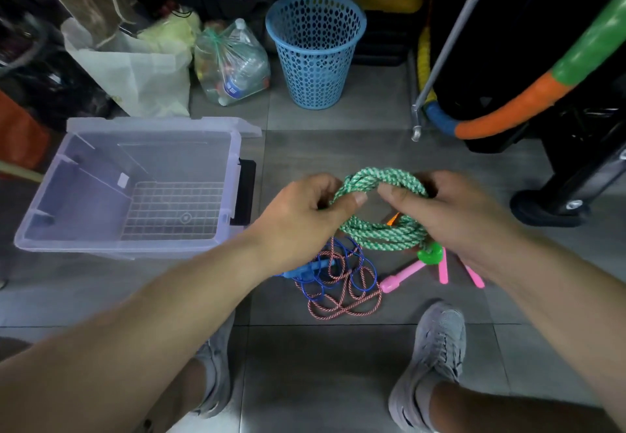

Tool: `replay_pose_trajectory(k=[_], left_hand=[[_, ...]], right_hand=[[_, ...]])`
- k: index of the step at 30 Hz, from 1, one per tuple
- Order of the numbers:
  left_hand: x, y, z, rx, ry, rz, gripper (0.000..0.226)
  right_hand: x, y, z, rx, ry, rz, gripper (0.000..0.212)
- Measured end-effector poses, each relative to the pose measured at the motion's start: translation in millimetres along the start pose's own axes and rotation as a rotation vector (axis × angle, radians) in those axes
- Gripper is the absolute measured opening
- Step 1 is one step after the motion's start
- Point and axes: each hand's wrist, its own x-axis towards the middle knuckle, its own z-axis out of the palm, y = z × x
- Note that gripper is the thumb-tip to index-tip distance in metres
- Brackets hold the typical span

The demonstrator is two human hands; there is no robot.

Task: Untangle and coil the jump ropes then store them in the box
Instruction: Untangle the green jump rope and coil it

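Rope of green-and-white braid [382,241], wound into a coil of several turns and held up above the tiled floor [321,381]. Pinched on its left side by the left grip [305,219], thumb on the near face, fingers curled behind. Clasped on its right side by the right grip [454,222], thumb pressed against the top arc, fingers wrapped round the strands. At the coil's lower right, close under the right grip, a green handle [429,253]. Through the middle of the coil, a small orange piece, too hidden to name.

Down on the floor, directly below the coil, a tangle of two more ropes: a thin blue rope [359,263] in loops, laced through a red-and-white rope [338,307], with a blue handle [305,270] at the tangle's left edge. Just right of the tangle, pink handles [403,275] spread on the tiles, partly covered by the right wrist.

To the left, well apart from the coil, a clear plastic box [135,248], open at the top, with a grid pattern on its bottom and a black latch [247,192] on its near end. Farther back, a blue perforated basket [315,49] beside a tied clear bag of plastic bottles [233,63]. At the lower edge, two grey shoes [437,358].
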Motion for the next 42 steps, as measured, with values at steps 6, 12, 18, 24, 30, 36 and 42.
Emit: replay_pose_trajectory(k=[6, 12, 18, 24, 30, 36, 42], left_hand=[[12.6, -9.1, 46.9, -0.328, -0.024, -0.196, 0.041], [27.4, -11.7, 123.7, -0.328, -0.298, -0.191, 0.052], [74.8, -36.9, 208.1, -0.364, -0.215, -0.244, 0.032], [114.2, -97.9, 289.7, -0.303, -0.099, -0.364, 0.036], [137.5, -149.6, 345.0, -0.155, -0.006, -0.459, 0.045], [168.7, -183.3, 374.8, -0.011, -0.094, -0.514, 0.037], [190.9, -193.2, 388.6, 0.240, -0.049, -0.386, 0.053]], right_hand=[[-7.1, 37.1, -24.9, 0.243, -0.090, 0.153, 0.016], [-1.5, 89.7, -72.4, 0.231, -0.017, 0.213, 0.021], [6.0, 161.2, -120.9, 0.431, -0.052, 0.378, 0.026], [28.2, 260.4, -126.6, 0.244, 0.024, 0.486, 0.027], [47.0, 346.4, -103.6, 0.186, 0.128, 0.484, 0.029], [81.4, 410.7, -84.9, -0.048, 0.350, 0.415, 0.040], [101.5, 438.5, -95.6, -0.069, 0.279, 0.360, 0.056]])
